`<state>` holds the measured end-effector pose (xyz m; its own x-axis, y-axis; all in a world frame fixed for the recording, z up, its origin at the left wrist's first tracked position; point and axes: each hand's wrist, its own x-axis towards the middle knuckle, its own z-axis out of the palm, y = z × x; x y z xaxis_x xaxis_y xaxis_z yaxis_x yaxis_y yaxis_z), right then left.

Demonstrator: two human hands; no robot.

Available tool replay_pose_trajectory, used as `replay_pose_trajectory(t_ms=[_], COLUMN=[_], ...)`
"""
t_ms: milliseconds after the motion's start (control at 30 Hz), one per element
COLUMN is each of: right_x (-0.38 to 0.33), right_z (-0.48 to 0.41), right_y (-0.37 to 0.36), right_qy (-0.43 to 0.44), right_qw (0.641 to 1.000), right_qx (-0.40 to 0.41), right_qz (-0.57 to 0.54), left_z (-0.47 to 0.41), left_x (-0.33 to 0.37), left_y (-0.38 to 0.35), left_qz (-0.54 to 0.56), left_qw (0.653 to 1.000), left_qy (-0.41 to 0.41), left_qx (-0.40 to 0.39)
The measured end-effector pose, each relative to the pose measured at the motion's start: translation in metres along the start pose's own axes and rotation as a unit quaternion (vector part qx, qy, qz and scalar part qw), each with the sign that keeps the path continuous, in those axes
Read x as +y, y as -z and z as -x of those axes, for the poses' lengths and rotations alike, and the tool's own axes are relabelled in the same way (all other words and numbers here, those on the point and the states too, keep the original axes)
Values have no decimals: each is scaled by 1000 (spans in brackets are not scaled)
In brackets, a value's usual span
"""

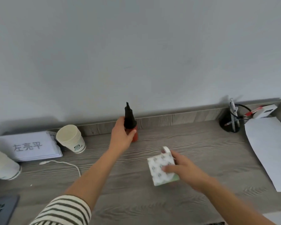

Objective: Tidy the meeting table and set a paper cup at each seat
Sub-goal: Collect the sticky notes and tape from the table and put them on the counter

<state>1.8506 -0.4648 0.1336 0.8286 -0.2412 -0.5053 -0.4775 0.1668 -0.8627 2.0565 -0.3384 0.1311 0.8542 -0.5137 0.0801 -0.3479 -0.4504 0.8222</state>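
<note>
While the left grip (pixel 122 137) is closed round a red bottle (pixel 135 135) with a tall black cone cap, standing upright near the back edge of the surface (pixel 193 143), the right grip (pixel 183 169) holds a tissue pack (pixel 157 168), thumb on its top face and fingers curled over its right side. Pack: one, white with a green print, lying slightly right of mid-surface, well apart from the bottle. Bottle: one. Paper cups: one nested stack (pixel 70 138), several rims visible, upright toward the back left and tilted a little in this wide view. A second cup shape (pixel 2 164), white, is at the left edge, cut by the frame and blurred; single or stacked, cannot tell. Paper stack (pixel 31 146): one, handwritten characters on the top sheet, just left of the cup stack, touching or nearly so. White cable (pixel 62 163): one, loose, curving in front of the papers and cups. Dark phone (pixel 2 208): one, front left corner, partly out of frame. Black mesh pen holder (pixel 230 120): one, toward the back right, holding a few pens. White box (pixel 264 111): one, in the back right corner behind the holder. White sheet (pixel 272 150): one, along the right edge. Left forearm crosses mid-surface from a striped sleeve (pixel 63 211), between the cable and the pack.
</note>
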Motion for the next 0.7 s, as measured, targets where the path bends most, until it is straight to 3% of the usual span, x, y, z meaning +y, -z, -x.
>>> replay_pose_trajectory(t_ms=[133, 233, 367, 567, 700], right_x=[-21, -14, -5, -8, -11], right_z=[-69, -100, -118, -143, -145], right_y=[5, 20, 41, 27, 25], right_qy=[-62, -83, -12, 73, 89], right_qw=[997, 996, 986, 963, 970], right_qx=[-37, 40, 162, 201, 205], right_qz=[-42, -20, 40, 167, 97], left_z=[-8, -12, -17, -13, 10], left_x=[-5, -4, -5, -14, -27], left_y=[2, 3, 1, -5, -12], left_qz=[-4, -8, -19, -24, -18], left_qw=[1000, 1000, 1000, 999, 994], left_qy=[6, 15, 10, 30, 91], left_qx=[-1, -13, -13, 10, 64])
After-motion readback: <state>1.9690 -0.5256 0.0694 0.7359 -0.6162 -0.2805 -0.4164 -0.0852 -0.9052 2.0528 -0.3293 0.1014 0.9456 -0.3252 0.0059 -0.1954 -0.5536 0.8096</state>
